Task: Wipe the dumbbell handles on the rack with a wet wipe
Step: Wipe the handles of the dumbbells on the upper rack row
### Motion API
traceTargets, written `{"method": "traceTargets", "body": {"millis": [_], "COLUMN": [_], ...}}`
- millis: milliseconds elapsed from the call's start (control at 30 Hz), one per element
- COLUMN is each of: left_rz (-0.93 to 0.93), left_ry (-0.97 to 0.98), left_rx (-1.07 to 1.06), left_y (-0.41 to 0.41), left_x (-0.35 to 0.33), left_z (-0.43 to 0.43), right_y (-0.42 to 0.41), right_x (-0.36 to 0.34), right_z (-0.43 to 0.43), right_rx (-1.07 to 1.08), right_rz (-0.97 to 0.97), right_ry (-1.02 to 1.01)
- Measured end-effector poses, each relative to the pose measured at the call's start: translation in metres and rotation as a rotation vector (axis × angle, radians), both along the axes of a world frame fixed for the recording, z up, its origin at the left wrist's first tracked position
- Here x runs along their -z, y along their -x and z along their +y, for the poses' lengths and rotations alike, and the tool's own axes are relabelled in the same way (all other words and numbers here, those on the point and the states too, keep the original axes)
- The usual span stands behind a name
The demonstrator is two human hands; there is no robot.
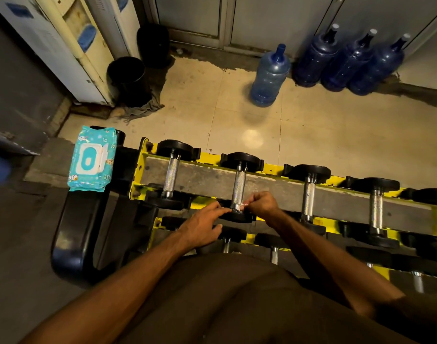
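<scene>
Beige floor tiles [311,125] stretch beyond the yellow rack [207,158] we lean over. Our right hand [261,204] has its fingers curled, pinching a small white wet wipe [242,206] against the near end of a knurled steel handle [238,186]. That handle belongs to the dumbbell [241,158] second from the rack's left end on the top tier. Our left hand [202,227] lies just beside it, fingers fairly straight and holding nothing. It rests on this dumbbell's near black head [237,217], and the forefinger reaches the handle's base. Our two hands sit close together, one on either side of the handle. Other dumbbells [171,175] lie across the top tier, each spanning the front and rear rails, and a lower tier holds more under our forearms. Off the rack's left end, a turquoise pack of wipes [92,158] lies on a black padded piece [71,234]. Farther off on the floor stand one pale blue water bottle [269,75], three dark blue bottles [349,63] by the wall, and two black bins [128,80], with a grey cloth [143,109] under the nearer one.
</scene>
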State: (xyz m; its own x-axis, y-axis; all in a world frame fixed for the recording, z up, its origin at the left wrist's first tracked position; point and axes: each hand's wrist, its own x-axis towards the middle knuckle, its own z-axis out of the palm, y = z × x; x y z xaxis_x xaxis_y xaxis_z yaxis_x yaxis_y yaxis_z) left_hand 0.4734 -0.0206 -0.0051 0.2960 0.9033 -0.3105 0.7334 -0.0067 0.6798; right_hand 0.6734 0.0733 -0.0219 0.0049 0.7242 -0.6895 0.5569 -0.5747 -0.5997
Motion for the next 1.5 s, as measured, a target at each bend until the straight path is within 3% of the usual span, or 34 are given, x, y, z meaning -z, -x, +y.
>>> {"method": "traceTargets", "body": {"millis": [100,267,433,567,800,1000,1067,1200,1300,1367,1500], "left_rz": [-0.002,0.027,0.056,0.065,0.108,0.136,0.134,0.133,0.138,0.144,0.172], "left_ry": [-0.012,-0.016,0.029,0.020,0.047,0.051,0.055,0.060,0.068,0.064,0.051], "left_rx": [0.004,0.021,0.093,0.118,0.126,0.166,0.170,0.156,0.153,0.150,0.139], "left_y": [-0.001,-0.005,-0.003,-0.005,-0.002,-0.001,0.000,0.002,0.003,0.004,0.004], "left_x": [0.000,-0.001,0.000,-0.002,-0.002,-0.004,-0.003,0.000,0.000,-0.001,-0.002], "left_z": [0.000,-0.005,-0.017,-0.019,-0.020,-0.022,-0.022,-0.020,-0.021,-0.021,-0.022], "right_y": [0.006,0.042,0.054,0.045,0.030,0.064,0.068,0.052,0.019,0.001,-0.003], "right_x": [-0.010,-0.020,-0.032,-0.039,-0.040,-0.027,-0.027,-0.030,-0.028,-0.023,-0.010], "right_z": [-0.002,0.000,0.021,0.026,0.010,0.037,0.045,0.034,0.020,0.010,-0.002], "right_rx": [-0.063,-0.719,-1.151,-1.264,-1.240,-1.461,-1.504,-1.459,-1.302,-1.026,-0.191], "right_rz": [0.038,-0.255,-0.435,-0.396,-0.465,-0.566,-0.563,-0.508,-0.414,-0.329,-0.076], "right_ry": [-0.057,-0.486,-0.432,-0.440,-0.629,-0.250,-0.209,-0.457,-0.560,-0.513,-0.122]}}
